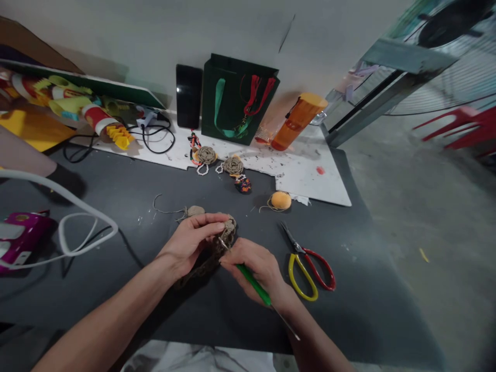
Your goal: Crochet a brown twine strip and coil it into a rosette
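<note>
Pinched between the thumb and fingers of my left hand (194,237) is a brown-grey crochet piece (229,227), part of it hanging below toward the table. My right hand (258,266) grips a crochet hook (253,284) with a green handle; its metal tip meets the crochet piece, and a thin metal shaft sticks out behind the hand. A small ball of similar yarn (195,211) lies just beyond my left hand, with a loose strand to its left. To the right of my right hand rest scissors (298,248) with one yellow and one red handle loop.
An orange yarn ball (281,200) and two crocheted rosettes (233,165) with beads lie farther back. Behind stand a dark green gift bag (236,103), a black phone (189,96) and an orange bottle (298,121). A white cable (93,212) and a purple device (25,237) occupy the left.
</note>
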Demonstrator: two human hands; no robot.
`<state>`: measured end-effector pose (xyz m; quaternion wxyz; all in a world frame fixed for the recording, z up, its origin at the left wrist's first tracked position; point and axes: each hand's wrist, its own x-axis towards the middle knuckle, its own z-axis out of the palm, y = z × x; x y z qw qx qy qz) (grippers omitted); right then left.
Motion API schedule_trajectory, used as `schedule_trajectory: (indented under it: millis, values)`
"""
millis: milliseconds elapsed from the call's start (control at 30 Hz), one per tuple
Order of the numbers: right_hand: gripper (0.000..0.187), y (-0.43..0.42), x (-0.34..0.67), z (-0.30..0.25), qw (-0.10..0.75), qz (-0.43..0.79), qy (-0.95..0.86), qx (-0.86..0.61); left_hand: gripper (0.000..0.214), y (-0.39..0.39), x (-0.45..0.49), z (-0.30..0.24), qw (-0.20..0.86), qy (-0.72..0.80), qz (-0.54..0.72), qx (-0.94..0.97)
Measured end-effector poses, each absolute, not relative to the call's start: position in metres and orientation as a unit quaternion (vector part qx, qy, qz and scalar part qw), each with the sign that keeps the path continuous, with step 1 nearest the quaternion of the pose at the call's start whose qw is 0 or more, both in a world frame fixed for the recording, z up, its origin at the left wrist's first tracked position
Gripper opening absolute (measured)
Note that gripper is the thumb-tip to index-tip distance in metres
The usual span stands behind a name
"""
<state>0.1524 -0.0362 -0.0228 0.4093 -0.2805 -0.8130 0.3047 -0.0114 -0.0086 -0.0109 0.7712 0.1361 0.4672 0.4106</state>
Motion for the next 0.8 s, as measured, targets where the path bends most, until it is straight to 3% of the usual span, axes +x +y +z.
schedule_trajectory:
  millis: [133,200,300,433,467,800]
  values:
    - [0.014,-0.042,0.155,-0.015,0.395,0.533,-0.714,-0.224,0.023,-0.009,-0.012,-0.012,0.77,0.466,0.414,0.139]
    - [0.021,-0.044,0.156,-0.016,0.442,0.564,-0.653,-0.245,0.025,-0.009,-0.012,-0.012,0.768,0.464,0.42,0.137]
    - [0.024,-0.042,0.156,-0.023,0.523,0.431,-0.617,-0.4,0.029,-0.01,-0.01,-0.013,0.77,0.453,0.43,0.132]
    - [0.002,-0.036,0.153,-0.029,0.473,0.223,-0.72,-0.457,0.031,-0.012,-0.007,-0.014,0.764,0.445,0.443,0.146]
    - [0.005,-0.035,0.152,-0.029,0.466,0.198,-0.738,-0.447,0.03,-0.013,-0.006,-0.014,0.764,0.443,0.445,0.15]
    - [0.011,-0.032,0.15,-0.03,0.439,0.208,-0.732,-0.478,0.03,-0.016,-0.006,-0.016,0.764,0.422,0.434,0.226]
